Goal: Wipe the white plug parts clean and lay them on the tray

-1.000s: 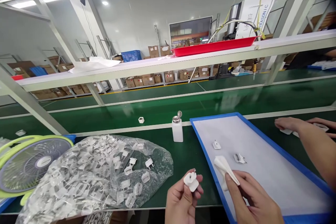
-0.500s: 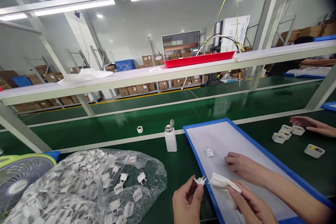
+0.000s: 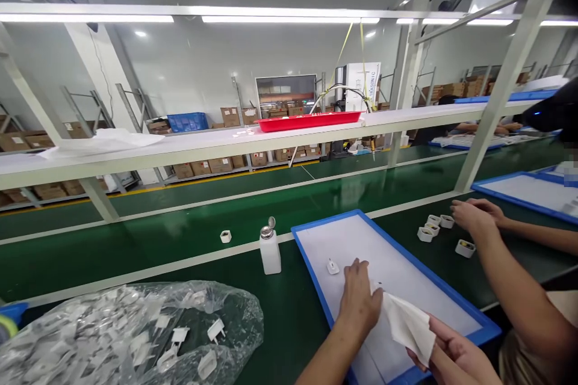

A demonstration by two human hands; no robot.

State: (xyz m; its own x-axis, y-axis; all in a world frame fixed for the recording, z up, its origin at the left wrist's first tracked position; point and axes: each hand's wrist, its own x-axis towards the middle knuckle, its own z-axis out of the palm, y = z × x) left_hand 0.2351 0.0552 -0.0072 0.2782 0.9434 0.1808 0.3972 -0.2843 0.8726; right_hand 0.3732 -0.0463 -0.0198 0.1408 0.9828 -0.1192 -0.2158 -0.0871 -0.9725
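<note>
My left hand (image 3: 360, 298) is over the white tray with a blue rim (image 3: 325, 224), its fingers pinched around a white plug piece (image 3: 374, 286) that is mostly hidden. Held in my right hand (image 3: 456, 352) is a folded white cloth (image 3: 406, 325), whose far end hangs close to my left fingertips. Another white plug piece (image 3: 333, 266) lies on the tray, left of my left hand. A clear plastic bag (image 3: 246, 319) full of white plug pieces lies at the lower left.
A white pump bottle (image 3: 270, 252) with its lid up stands left of the tray, near a small white housing (image 3: 226, 236). At right, a co-worker's hands (image 3: 478, 213) are beside several white housings (image 3: 425, 234). A shelf with a red tray (image 3: 311, 121) crosses above.
My left hand has moved from the tray's left edge to over the tray. The co-worker's arm has drawn back from the tray. My view has turned right.
</note>
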